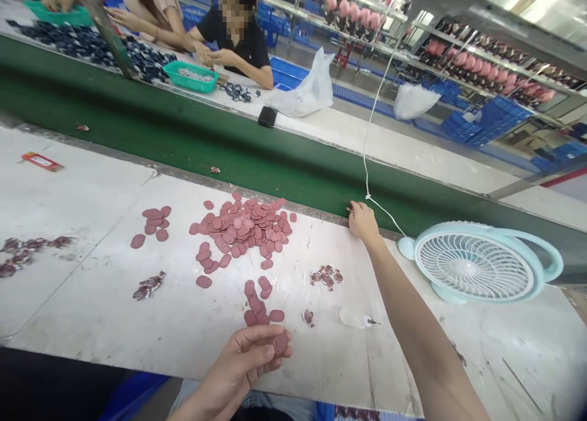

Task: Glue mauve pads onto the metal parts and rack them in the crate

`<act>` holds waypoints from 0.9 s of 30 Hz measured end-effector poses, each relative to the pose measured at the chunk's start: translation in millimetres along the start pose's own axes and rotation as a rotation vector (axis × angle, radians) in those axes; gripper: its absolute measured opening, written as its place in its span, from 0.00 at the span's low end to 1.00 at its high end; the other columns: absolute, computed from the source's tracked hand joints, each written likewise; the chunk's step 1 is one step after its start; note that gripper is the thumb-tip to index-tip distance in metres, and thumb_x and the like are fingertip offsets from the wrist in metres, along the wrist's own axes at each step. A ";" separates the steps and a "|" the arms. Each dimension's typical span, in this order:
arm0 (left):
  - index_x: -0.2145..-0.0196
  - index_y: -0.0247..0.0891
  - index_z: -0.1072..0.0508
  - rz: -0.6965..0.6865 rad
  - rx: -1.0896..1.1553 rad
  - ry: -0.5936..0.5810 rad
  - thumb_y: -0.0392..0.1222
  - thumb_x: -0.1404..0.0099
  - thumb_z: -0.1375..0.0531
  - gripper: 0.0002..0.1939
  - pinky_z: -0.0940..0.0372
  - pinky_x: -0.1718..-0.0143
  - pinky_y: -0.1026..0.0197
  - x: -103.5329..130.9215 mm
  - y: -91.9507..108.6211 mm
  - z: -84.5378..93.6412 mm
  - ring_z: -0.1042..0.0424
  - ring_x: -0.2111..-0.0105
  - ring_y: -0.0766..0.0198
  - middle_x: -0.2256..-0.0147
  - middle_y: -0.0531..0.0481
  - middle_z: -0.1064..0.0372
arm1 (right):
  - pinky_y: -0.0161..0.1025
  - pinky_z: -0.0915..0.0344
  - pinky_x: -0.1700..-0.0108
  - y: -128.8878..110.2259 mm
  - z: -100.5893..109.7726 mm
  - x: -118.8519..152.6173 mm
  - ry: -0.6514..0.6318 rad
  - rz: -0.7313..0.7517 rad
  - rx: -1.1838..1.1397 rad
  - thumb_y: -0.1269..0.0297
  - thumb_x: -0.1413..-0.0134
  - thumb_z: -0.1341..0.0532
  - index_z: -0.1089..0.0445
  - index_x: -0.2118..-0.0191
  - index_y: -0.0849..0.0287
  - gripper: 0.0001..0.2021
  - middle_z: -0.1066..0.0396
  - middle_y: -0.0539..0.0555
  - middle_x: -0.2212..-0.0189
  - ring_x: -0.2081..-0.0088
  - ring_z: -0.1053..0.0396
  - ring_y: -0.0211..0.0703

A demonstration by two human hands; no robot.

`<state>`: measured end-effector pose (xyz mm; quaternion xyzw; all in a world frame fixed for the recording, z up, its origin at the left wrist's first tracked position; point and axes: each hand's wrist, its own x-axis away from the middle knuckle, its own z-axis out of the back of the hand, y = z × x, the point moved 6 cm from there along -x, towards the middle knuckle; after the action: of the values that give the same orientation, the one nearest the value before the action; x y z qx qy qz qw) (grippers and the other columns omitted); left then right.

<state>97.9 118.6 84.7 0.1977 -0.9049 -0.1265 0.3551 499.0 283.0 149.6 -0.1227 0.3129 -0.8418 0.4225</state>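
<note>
My left hand (259, 353), low at the table's front, pinches a dark red oval piece (280, 345) with small marks between thumb and fingers. Just beyond it lie several similar loose oval pieces (257, 308). A large heap of red oval pieces (247, 224) is spread farther back. My right hand (364, 221) reaches to the edge of the green conveyor belt (312, 182), fingers closed together; a tiny brownish thing shows at the fingertips, too small to name. Small shiny brown-and-white pieces (326, 276) lie between my hands, beside a small white bottle with a dark tip (354, 318).
A light blue fan (474, 265) lies at the right, its white cord hanging over the belt. More shiny pieces (149, 285) and a red packet (42, 161) are at the left. Across the belt, people sit by dark pieces and a green basket (190, 77).
</note>
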 end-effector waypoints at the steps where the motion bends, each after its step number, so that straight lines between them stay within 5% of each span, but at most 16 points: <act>1: 0.58 0.37 0.21 -0.007 0.003 0.012 0.40 0.44 0.29 0.15 0.31 0.55 0.61 0.5 0.6 1.0 0.22 0.55 0.55 0.52 0.40 0.22 | 0.55 0.36 0.42 -2.7 -4.9 -6.6 -0.021 -0.001 0.040 0.59 0.39 0.38 0.30 0.51 0.61 0.14 0.31 0.57 0.47 0.44 0.34 0.50; 4: 0.58 0.36 0.20 -0.021 0.015 0.030 0.41 0.45 0.29 0.16 0.31 0.56 0.61 1.2 2.8 4.2 0.22 0.56 0.56 0.53 0.40 0.22 | 0.54 0.35 0.43 -5.6 -3.6 -11.8 -0.045 -0.032 0.115 0.59 0.39 0.38 0.29 0.54 0.62 0.13 0.29 0.57 0.50 0.47 0.32 0.48; 8: 0.58 0.36 0.20 -0.037 0.019 -0.015 0.38 0.44 0.29 0.14 0.31 0.56 0.62 2.3 7.1 3.9 0.22 0.58 0.57 0.55 0.41 0.21 | 0.53 0.35 0.45 -16.0 29.1 14.3 -0.004 -0.048 0.090 0.62 0.44 0.35 0.27 0.62 0.64 0.09 0.25 0.59 0.59 0.52 0.29 0.50; 12: 0.59 0.38 0.20 -0.067 0.006 -0.058 0.37 0.42 0.31 0.12 0.32 0.56 0.61 4.5 10.1 0.1 0.22 0.57 0.58 0.55 0.41 0.21 | 0.48 0.31 0.53 -34.7 70.7 107.5 0.015 -0.008 -0.103 0.58 0.43 0.37 0.27 0.58 0.56 0.10 0.24 0.58 0.57 0.56 0.26 0.46; 14: 0.59 0.38 0.20 -0.068 -0.008 -0.070 0.37 0.42 0.31 0.12 0.32 0.56 0.61 5.1 8.1 -2.9 0.22 0.57 0.57 0.55 0.41 0.21 | 0.48 0.30 0.55 -42.7 81.8 176.0 0.013 0.045 -0.446 0.58 0.47 0.34 0.25 0.64 0.50 0.05 0.25 0.56 0.56 0.55 0.27 0.47; 17: 0.59 0.39 0.20 -0.062 -0.053 -0.100 0.38 0.44 0.30 0.13 0.32 0.58 0.61 5.5 1.5 -9.7 0.22 0.58 0.57 0.56 0.43 0.21 | 0.48 0.26 0.61 -49.6 60.6 275.0 -0.203 0.009 -0.835 0.65 0.52 0.29 0.24 0.71 0.46 0.05 0.27 0.55 0.62 0.59 0.27 0.49; 20: 0.59 0.40 0.20 -0.069 -0.108 -0.150 0.38 0.44 0.30 0.13 0.32 0.59 0.60 6.3 -6.1 -16.9 0.22 0.59 0.58 0.57 0.44 0.21 | 0.46 0.25 0.60 -49.4 18.5 339.5 -0.367 -0.153 -0.906 0.67 0.49 0.32 0.23 0.63 0.44 0.09 0.28 0.54 0.64 0.62 0.27 0.47; 23: 0.59 0.40 0.20 -0.096 -0.150 -0.203 0.36 0.43 0.30 0.13 0.32 0.56 0.59 8.0 -10.9 -21.4 0.23 0.59 0.59 0.58 0.45 0.20 | 0.41 0.25 0.59 -48.3 -9.4 364.5 -0.405 -0.276 -0.938 0.66 0.46 0.33 0.25 0.61 0.47 0.07 0.27 0.51 0.65 0.63 0.26 0.43; 27: 0.59 0.37 0.21 -0.115 -0.223 -0.253 0.34 0.43 0.31 0.12 0.31 0.54 0.58 10.2 -14.8 -24.4 0.24 0.59 0.60 0.59 0.45 0.20 | 0.37 0.26 0.61 -45.1 -14.3 372.8 -0.384 -0.384 -0.881 0.63 0.45 0.33 0.25 0.61 0.51 0.06 0.25 0.50 0.67 0.65 0.26 0.39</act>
<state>111.9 98.7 102.8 0.1909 -0.9099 -0.2702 0.2504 235.2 15.4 145.5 -0.4966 0.5261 -0.6549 0.2185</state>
